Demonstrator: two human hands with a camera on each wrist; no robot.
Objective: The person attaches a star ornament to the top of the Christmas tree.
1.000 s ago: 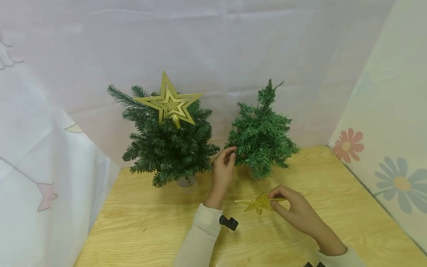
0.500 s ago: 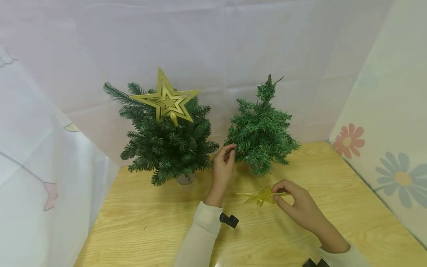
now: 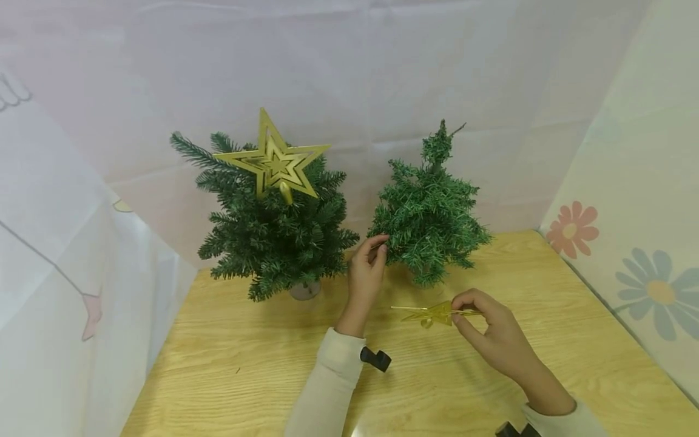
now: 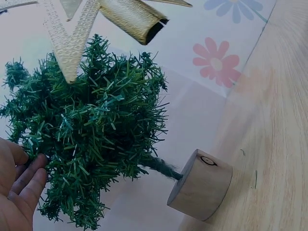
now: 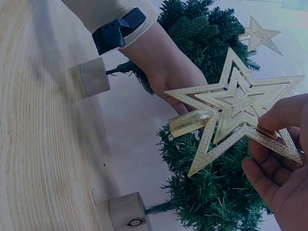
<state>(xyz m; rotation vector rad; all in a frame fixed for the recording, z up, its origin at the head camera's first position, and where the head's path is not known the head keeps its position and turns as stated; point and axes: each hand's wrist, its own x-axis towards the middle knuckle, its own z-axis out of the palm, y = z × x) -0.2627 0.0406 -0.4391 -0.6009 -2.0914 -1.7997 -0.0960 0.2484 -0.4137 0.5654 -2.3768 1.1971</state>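
Observation:
My right hand [image 3: 499,346] pinches a gold star tree topper [image 5: 239,98] by one of its points, thumb on one side and fingers behind. The topper is edge-on in the head view, held above the table, its short hollow tube pointing away from the fingers. With curled fingers, my left hand [image 3: 364,273] holds the left side of the smaller Christmas tree [image 3: 431,215] at a branch; its fingertips are partly lost in the needles. That tree stands upright on a round wooden base [image 4: 199,185], and a bare wire tip sticks up at its top.
Left of it stands a fuller Christmas tree [image 3: 284,243], with another gold star topper [image 3: 275,164] on its top, leaning back. Its wooden base [image 5: 95,78] rests on the wood-grain table [image 3: 246,388]. A pale cloth wall rises behind, and a flower-printed one at right.
My right hand has moved slightly right and away from me, and the topper has tilted flatter to the view. My left hand keeps its place at the smaller tree.

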